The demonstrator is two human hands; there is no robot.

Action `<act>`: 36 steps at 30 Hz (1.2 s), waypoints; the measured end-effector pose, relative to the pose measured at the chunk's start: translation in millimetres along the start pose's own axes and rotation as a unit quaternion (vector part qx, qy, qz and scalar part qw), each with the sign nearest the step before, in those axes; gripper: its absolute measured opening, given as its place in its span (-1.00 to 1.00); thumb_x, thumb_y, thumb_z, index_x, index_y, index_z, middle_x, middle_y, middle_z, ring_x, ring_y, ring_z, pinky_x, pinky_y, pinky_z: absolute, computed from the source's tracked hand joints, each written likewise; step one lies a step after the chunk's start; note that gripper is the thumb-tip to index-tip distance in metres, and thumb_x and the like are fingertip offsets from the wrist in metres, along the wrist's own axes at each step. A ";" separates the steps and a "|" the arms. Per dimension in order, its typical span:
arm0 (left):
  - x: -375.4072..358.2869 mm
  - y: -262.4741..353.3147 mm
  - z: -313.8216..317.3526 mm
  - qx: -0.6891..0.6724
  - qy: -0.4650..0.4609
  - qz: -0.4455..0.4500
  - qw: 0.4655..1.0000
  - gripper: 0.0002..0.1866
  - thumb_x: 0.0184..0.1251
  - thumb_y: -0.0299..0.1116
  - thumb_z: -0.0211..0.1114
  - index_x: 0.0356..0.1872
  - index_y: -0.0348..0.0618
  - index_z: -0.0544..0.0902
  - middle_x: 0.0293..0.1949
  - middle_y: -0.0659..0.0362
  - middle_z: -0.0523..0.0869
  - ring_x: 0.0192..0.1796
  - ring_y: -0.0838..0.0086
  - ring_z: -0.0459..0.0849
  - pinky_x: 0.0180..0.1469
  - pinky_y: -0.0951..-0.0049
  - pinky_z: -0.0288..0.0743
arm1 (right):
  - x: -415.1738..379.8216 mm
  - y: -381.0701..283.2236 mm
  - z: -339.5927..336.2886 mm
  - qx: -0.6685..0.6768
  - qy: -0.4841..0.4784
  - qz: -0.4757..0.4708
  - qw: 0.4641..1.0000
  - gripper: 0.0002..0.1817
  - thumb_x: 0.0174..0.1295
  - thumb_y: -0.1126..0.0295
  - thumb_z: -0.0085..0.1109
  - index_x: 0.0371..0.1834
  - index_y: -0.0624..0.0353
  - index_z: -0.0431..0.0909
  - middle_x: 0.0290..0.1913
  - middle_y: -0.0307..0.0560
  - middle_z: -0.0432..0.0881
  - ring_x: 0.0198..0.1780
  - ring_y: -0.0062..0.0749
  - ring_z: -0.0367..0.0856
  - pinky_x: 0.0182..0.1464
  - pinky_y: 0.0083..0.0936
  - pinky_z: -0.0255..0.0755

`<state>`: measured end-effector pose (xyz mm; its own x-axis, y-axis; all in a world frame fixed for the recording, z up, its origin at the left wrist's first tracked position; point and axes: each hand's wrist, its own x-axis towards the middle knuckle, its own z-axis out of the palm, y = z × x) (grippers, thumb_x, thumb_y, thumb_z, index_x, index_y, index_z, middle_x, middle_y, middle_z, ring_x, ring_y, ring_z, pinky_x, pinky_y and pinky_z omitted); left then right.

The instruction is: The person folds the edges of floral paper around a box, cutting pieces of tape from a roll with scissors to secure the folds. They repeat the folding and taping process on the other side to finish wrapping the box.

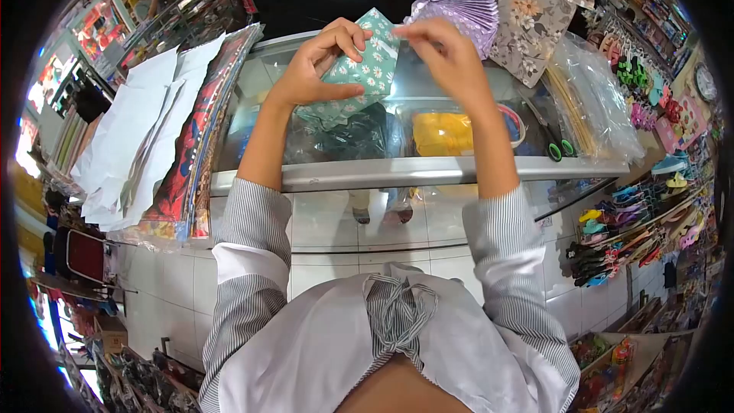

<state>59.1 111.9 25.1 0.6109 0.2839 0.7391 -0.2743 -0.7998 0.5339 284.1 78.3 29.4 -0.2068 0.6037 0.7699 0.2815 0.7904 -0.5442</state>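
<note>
A box-shaped gift [373,57] wrapped in green paper with white daisies is tilted up over the glass counter. My left hand [325,65] grips it from the left, thumb along its lower edge and fingers curled over its upper side. At its upper right edge is my right hand [447,57], index finger stretched toward the paper and the other fingers partly bent. A shiny, pale patch shows on the wrap near that fingertip. Below the gift, more green daisy paper [332,109] overlaps the counter.
The glass counter [397,170] has a metal front edge. Scissors [556,147] with green-lined handles lie right, beside plastic-wrapped sticks [577,111]. Behind stand a purple pleated package [459,15] and a floral brown one [527,19]. White sheets [145,118] top a wrapping-paper stack at left.
</note>
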 end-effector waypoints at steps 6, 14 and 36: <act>-4.9 -3.5 -7.1 -0.014 0.004 0.023 1.000 -0.56 -0.26 -0.69 0.48 -0.31 -0.09 0.51 -0.10 0.23 0.39 0.21 0.35 0.37 0.33 0.32 0.17 | -48.9 -27.1 39.6 -0.195 0.011 -0.020 0.981 -0.30 -0.02 0.80 -0.17 0.07 -0.26 0.61 0.25 0.05 0.35 0.31 -0.11 0.29 0.29 -0.35 0.15; -3.0 0.3 0.5 -0.006 0.012 -0.005 1.000 -0.58 -0.27 -0.66 0.45 -0.33 -0.07 0.49 -0.13 0.22 0.42 0.23 0.31 0.37 0.43 0.21 -0.07 | -40.3 -6.9 25.9 -0.113 -0.025 0.041 0.992 -0.33 0.05 0.63 -0.01 0.23 -0.33 0.44 0.41 0.13 0.14 0.46 -0.01 0.02 0.35 -0.09 -0.05; -52.2 46.5 87.3 0.276 0.313 -0.303 0.857 -0.52 0.07 -0.37 0.46 0.06 -0.13 0.58 -0.46 0.36 0.56 -0.51 0.81 0.33 -0.50 0.75 0.21 | -81.9 -18.7 25.3 -0.003 0.097 0.156 0.983 -0.44 -0.03 0.32 0.43 0.08 0.11 0.45 0.15 0.13 0.44 0.09 -0.17 0.50 -0.03 -0.46 0.45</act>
<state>79.3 13.7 -24.5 -0.0490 0.8256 0.5621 0.4503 -0.4841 0.7503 272.0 16.7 -31.9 0.0729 0.7852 0.6149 0.3090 0.5684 -0.7625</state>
